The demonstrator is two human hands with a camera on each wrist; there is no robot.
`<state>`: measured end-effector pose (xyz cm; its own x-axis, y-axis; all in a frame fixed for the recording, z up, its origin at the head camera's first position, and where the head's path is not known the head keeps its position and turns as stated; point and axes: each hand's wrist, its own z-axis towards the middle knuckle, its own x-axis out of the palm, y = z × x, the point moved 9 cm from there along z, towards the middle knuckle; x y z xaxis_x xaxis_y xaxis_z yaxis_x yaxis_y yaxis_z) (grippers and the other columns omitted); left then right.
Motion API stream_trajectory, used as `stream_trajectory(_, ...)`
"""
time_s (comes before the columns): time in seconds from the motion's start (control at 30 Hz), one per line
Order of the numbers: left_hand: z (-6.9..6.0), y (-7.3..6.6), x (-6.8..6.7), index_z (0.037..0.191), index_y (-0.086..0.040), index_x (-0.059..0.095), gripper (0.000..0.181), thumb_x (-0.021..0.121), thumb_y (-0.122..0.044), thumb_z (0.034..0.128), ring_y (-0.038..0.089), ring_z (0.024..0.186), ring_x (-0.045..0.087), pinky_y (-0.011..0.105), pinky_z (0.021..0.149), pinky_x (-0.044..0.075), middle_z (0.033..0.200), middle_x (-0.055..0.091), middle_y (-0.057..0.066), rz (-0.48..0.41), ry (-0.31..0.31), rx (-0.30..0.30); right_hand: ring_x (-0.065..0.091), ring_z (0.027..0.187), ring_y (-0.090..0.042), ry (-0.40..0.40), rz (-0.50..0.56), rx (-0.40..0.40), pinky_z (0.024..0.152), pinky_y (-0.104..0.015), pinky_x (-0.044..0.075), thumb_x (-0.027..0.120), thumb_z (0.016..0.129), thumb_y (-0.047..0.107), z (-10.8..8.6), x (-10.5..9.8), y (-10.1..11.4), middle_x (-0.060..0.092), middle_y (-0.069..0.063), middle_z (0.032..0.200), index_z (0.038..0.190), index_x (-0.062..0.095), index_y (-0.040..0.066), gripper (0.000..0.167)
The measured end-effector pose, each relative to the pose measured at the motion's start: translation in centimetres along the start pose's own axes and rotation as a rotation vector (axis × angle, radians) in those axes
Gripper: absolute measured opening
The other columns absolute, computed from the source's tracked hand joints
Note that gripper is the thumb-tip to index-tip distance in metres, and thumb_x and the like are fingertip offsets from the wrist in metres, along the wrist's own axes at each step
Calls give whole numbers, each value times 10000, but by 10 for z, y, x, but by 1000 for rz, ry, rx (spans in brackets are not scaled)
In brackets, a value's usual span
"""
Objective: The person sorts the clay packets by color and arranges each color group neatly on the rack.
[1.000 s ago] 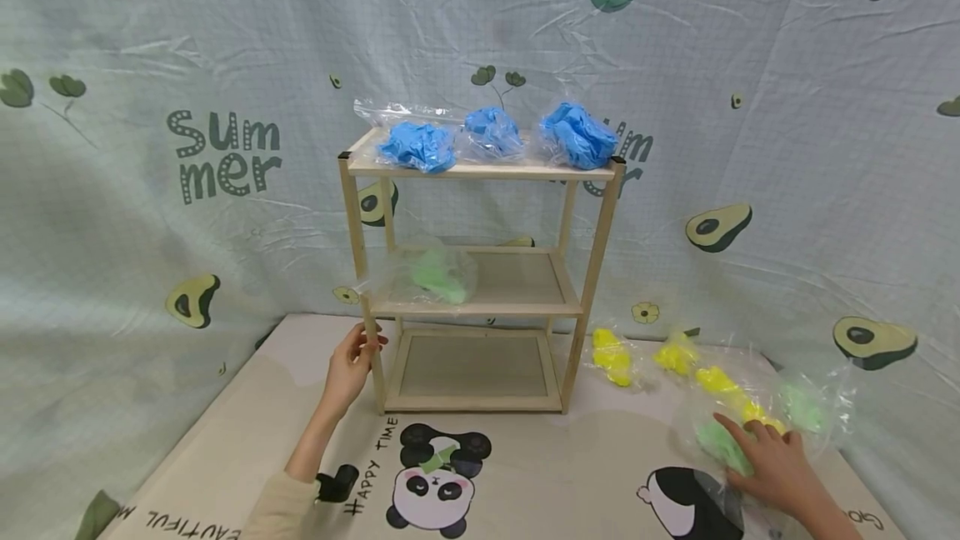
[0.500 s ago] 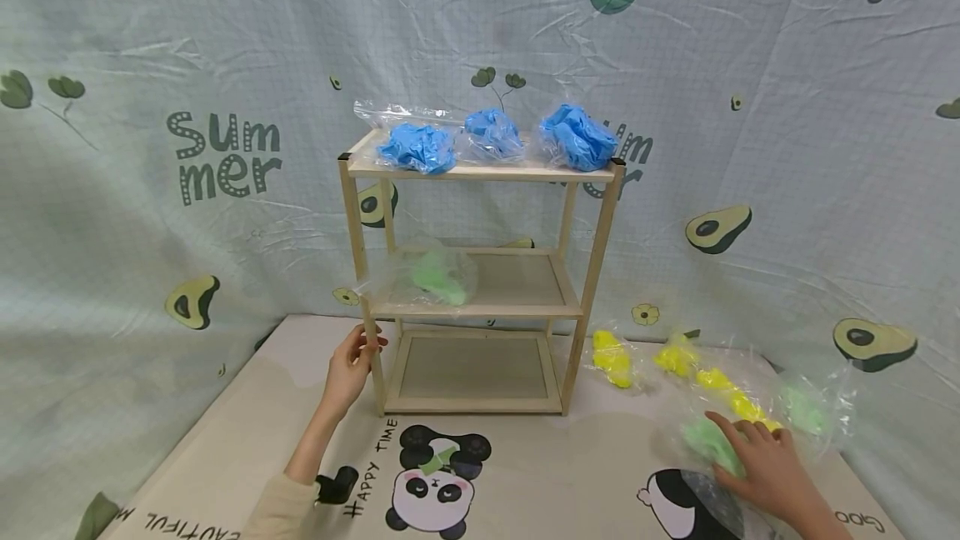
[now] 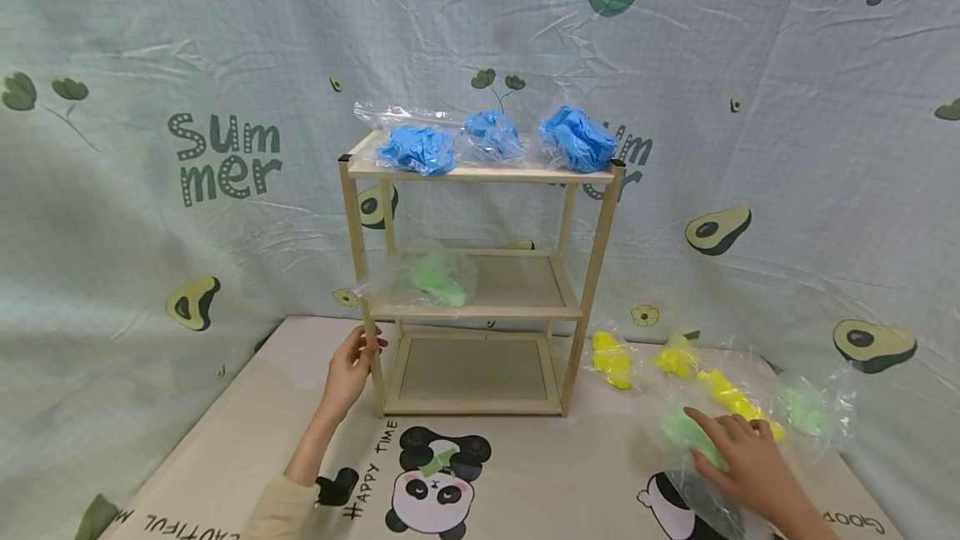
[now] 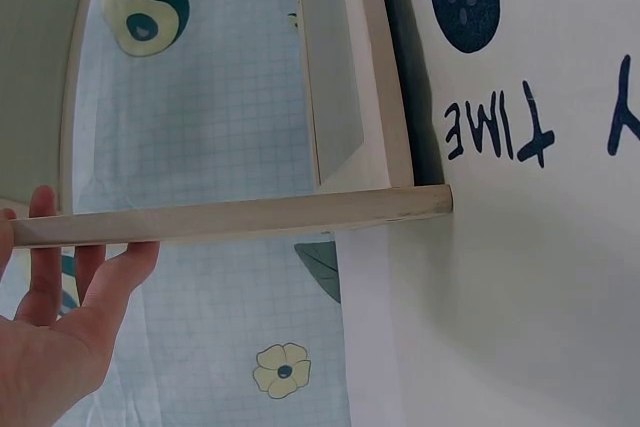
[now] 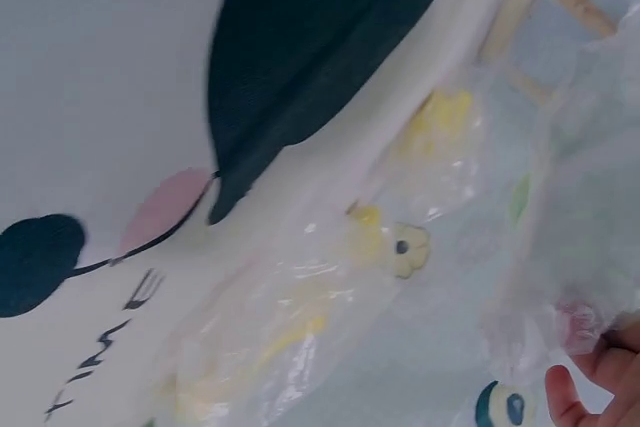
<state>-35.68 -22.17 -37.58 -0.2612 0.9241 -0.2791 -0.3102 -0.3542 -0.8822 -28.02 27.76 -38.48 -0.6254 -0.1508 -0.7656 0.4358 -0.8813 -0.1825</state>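
Note:
My left hand (image 3: 348,372) holds the front left post of a small wooden rack (image 3: 480,405). In the left wrist view its fingers lie around that post (image 4: 270,219). At the right, my right hand (image 3: 748,463) pinches a clear plastic bag with something pale green (image 3: 686,433) inside, lifted over the table. The right wrist view has the bag (image 5: 590,187) filling its right side, with the fingertips at its lower edge. A similar clear bag with green contents (image 3: 438,277) lies on the rack's middle shelf, toward the left.
Three clear bags with crumpled blue contents (image 3: 417,148) sit on the rack's top shelf. Right of the rack, several bags with yellow contents (image 3: 612,359) lie on the table, beside another green one (image 3: 804,408). A printed cloth (image 3: 810,148) hangs behind.
My right hand has moved a little to the left with the green-filled bag. The left hand keeps its place on the post.

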Motion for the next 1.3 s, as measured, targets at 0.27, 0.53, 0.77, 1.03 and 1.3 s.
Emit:
stream_trajectory(0.27,0,-1,-1,1100,-45,512,215,456,-159,927,11,806,542,278,702,479,1016,598,216,4,-11,10,469,693,-172,-172,55,-48,645,-386,290,255,894,583,17,-24,20,515,-27,759,1093,596,164,576)
stream_trajectory(0.53,-2,0,-1,1097,-41,516,209,452,-146,927,-56,773,507,263,686,474,1004,594,223,7,-10,14,460,701,-224,-349,66,-70,646,-441,279,318,883,564,36,-53,38,524,-98,770,1001,630,166,519)
stream_trajectory(0.77,-2,1,0,1095,-37,517,203,453,-133,928,86,816,559,247,665,467,1004,591,230,-1,-11,10,435,740,-304,-479,98,-78,630,-516,215,369,884,552,49,-73,47,492,-195,807,916,637,174,464)
stream_trajectory(1.03,0,1,0,1093,-39,516,203,451,-137,928,191,855,568,243,668,469,1002,596,216,11,-19,12,388,685,-324,-567,121,-109,619,-503,158,391,902,509,67,-89,62,443,-194,751,909,621,162,416)
stream_trajectory(1.3,1,1,0,1092,-43,514,205,454,-149,927,160,853,572,260,695,476,1000,595,215,8,-12,7,384,707,-318,-595,146,-175,632,-483,159,397,905,480,92,-100,86,434,-176,735,932,603,138,401)
